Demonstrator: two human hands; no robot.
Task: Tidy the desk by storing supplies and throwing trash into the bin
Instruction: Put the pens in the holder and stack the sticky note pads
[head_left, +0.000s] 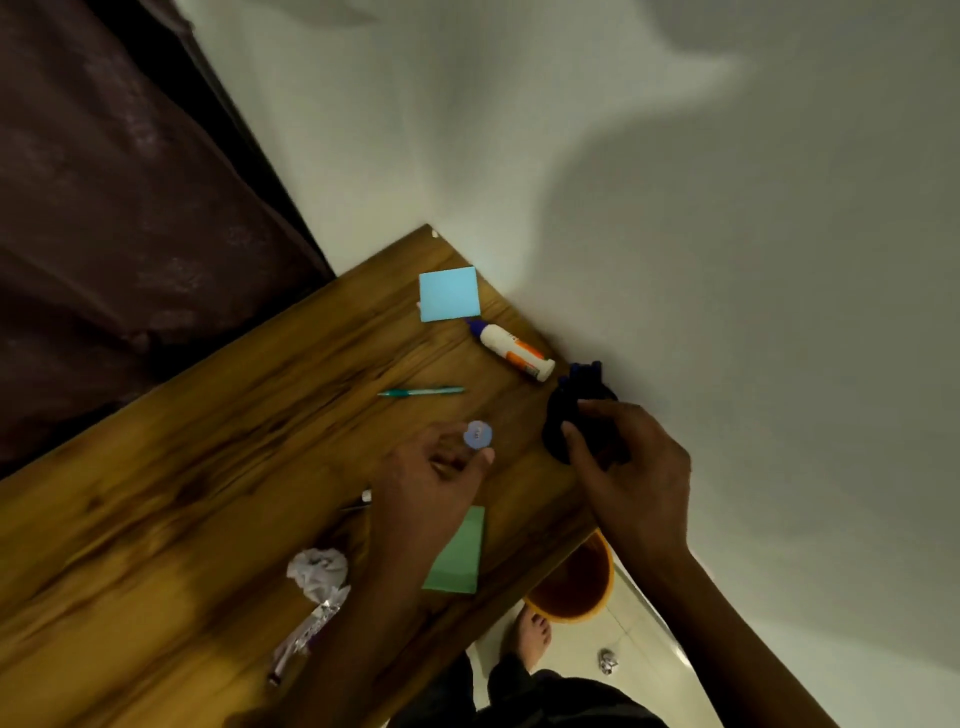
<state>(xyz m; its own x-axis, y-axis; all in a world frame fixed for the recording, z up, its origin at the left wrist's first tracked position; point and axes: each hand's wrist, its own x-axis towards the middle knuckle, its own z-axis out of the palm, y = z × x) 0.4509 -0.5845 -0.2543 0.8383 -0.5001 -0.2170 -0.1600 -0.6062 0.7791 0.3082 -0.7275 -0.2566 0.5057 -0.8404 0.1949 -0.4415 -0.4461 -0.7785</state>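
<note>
My right hand (628, 462) grips a dark pen holder (563, 415) at the desk's right edge by the wall; dark pen tops stick out of it. My left hand (431, 478) pinches a small round bluish object (479, 434) just above the wooden desk (182, 493). A teal pen (421, 392) lies beyond my left hand. A glue bottle (511, 351) and a blue sticky-note pad (449, 293) lie farther back. A green sticky-note pad (460, 556) sits under my left wrist. Crumpled white paper (318, 569) and a foil wrapper (306, 631) lie near the front.
An orange bin (576, 587) stands on the floor below the desk's right edge, next to my bare foot (532, 634). A small crumpled scrap (607, 661) lies on the floor tiles. A white wall borders the desk on the right, a dark curtain on the left.
</note>
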